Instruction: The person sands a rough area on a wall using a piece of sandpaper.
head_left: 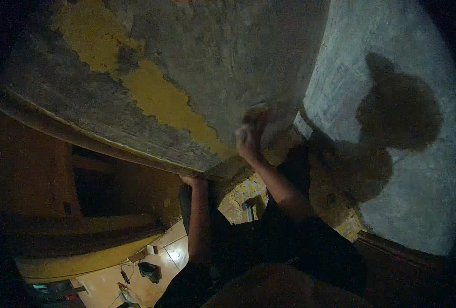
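Note:
My right hand (pixel 248 141) is raised against the grey, patchy wall (pixel 222 61), near the corner where it meets the pale blue wall. Motion smears its fingers, which look curled round a small brownish thing (pixel 258 117) pressed to the surface; its kind is not clear. A ragged strip of yellow paint (pixel 161 100) runs down the grey wall to the left of this hand. Lower and to the left, my left hand (pixel 193 180) rests at the brown edge (pixel 135 160) along the bottom of the grey wall. Its fingers are mostly hidden in the dark.
The pale blue wall (pixel 423 190) on the right carries a large shadow. Brown wooden furniture (pixel 33 169) with a dark opening stands at left. Down on the tiled floor (pixel 153 256) lie a dark crumpled thing (pixel 150 272), cords and a small white box (pixel 152 249).

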The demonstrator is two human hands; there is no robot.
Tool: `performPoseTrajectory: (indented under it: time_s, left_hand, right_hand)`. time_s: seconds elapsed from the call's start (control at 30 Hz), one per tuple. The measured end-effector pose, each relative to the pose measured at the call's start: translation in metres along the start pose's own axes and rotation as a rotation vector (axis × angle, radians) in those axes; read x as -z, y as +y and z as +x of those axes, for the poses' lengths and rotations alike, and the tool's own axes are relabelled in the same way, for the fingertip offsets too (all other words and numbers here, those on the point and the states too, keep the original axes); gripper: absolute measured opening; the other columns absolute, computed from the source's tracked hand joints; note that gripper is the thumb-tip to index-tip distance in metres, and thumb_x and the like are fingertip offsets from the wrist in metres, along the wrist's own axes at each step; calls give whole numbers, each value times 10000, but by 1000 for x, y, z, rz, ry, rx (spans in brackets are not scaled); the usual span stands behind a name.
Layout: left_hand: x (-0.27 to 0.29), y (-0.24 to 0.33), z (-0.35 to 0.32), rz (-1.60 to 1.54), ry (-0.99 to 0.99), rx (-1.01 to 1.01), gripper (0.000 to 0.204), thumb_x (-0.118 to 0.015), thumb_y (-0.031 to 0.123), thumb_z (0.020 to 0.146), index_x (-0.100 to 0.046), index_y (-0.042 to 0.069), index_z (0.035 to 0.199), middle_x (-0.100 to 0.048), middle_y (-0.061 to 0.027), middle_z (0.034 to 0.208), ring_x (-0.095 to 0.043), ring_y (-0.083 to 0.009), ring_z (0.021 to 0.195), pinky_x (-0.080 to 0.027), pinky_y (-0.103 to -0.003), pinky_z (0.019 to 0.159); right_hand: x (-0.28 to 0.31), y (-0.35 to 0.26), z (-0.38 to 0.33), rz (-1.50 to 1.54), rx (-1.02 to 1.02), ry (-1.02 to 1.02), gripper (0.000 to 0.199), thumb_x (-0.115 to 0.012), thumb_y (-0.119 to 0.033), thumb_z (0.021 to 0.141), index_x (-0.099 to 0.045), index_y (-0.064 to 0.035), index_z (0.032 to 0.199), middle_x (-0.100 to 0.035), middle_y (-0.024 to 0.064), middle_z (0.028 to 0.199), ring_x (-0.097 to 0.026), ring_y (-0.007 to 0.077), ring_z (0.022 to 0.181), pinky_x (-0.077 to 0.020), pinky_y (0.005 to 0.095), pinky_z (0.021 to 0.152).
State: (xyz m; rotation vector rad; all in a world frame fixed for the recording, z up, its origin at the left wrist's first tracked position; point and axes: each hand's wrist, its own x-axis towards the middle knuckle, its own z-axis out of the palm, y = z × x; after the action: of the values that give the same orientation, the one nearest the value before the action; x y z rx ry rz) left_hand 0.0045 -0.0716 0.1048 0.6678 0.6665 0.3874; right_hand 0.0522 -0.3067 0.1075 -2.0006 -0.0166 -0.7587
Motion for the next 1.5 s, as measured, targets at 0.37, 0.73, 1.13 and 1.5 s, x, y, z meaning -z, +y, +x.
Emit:
performPoseTrajectory:
  time_s: [0.37,0.73,1.13,1.5]
  left_hand:
    - [47,-18,36,27,-393,-156,598,-305,466,1044,-322,76,1496,-382,-159,1497,-430,-342,1312,-378,-521,1110]
    - [107,56,100,1123,-347,-810,648,-244,534,1033,-314,114,1521,-294,-134,1568,-330,-318,1412,-277,-508,1168]
    - [24,0,21,-177,-128,60,633,-246,494,1044,-315,74,1512,-306,-127,1560,-339,-321,1402,-296,-484,1161]
    - [62,-10,59,-189,-234,22,621,-259,479,1044,-326,67,1504,-312,-128,1556,-344,-317,1399,-296,-475,1161]
  right_hand:
    - [-6,-9,-10,-173,172,-78,484,-470,-420,1016,-517,-27,1293,-208,295,1549,-99,483,1455,-108,570,1171]
    - [-9,-90,38,571,-577,-52,704,-586,-407,968,-321,-39,1507,-182,268,1585,-151,438,1471,-65,587,1171]
    - [18,-33,14,-221,342,109,488,-596,-443,954,-582,-1,1163,-462,286,1324,-292,480,1370,-196,569,1143]
    - [11,-40,0,-136,456,27,564,-488,-478,1012,-517,-38,1363,-188,253,1572,-217,392,1451,-206,514,1155]
